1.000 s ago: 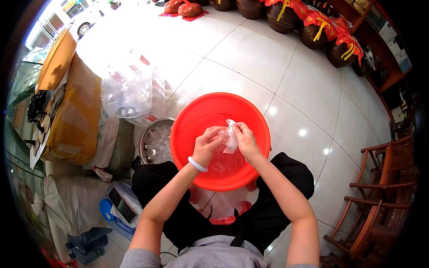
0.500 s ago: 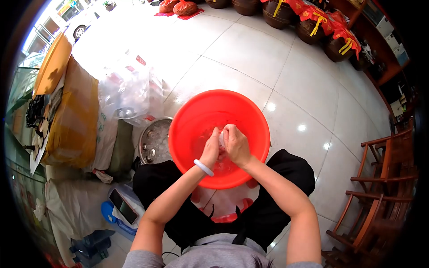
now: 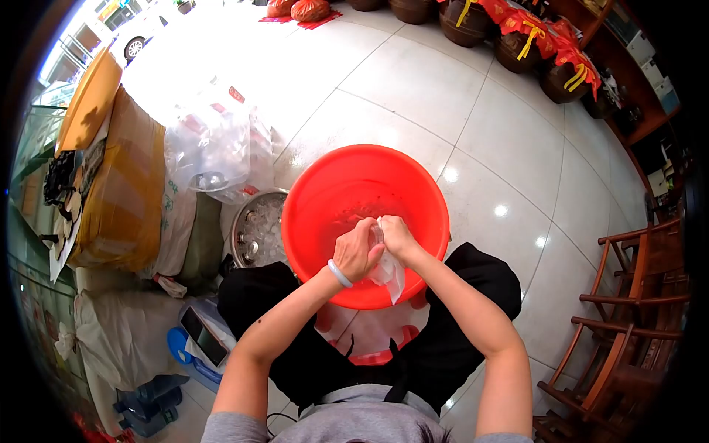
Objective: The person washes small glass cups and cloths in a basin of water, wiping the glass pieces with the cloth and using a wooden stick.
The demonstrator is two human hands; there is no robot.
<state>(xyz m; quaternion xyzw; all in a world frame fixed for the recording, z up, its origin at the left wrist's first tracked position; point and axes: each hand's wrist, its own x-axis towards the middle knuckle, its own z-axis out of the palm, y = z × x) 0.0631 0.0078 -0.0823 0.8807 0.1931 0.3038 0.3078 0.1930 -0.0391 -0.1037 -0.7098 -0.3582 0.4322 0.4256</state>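
Observation:
Over the near half of a red plastic basin (image 3: 362,159), both of my hands meet. A limp, whitish, see-through piece (image 3: 391,279), like thin plastic or wet cloth, hangs below them toward the rim. My right hand (image 3: 399,240) is closed on the top of this piece. My left hand (image 3: 358,249), with a pale bangle at its wrist, curls against the other side, its thumb pointing right. Something clear shows between the two hands; its kind is hard to make out. Small dark and reddish marks show inside the basin.
Left of the basin, a steel bowl (image 3: 258,230) holds several small clear items. Clear plastic bags (image 3: 214,151) and a taped carton (image 3: 122,192) stand farther left. A phone (image 3: 203,336) lies near my left knee. Wooden chairs (image 3: 628,295) are at right, jars (image 3: 509,48) behind.
My hands have lifted slightly and turned, and the left has loosened from its cupped pose. The see-through piece now hangs out below them. The view has shifted a little.

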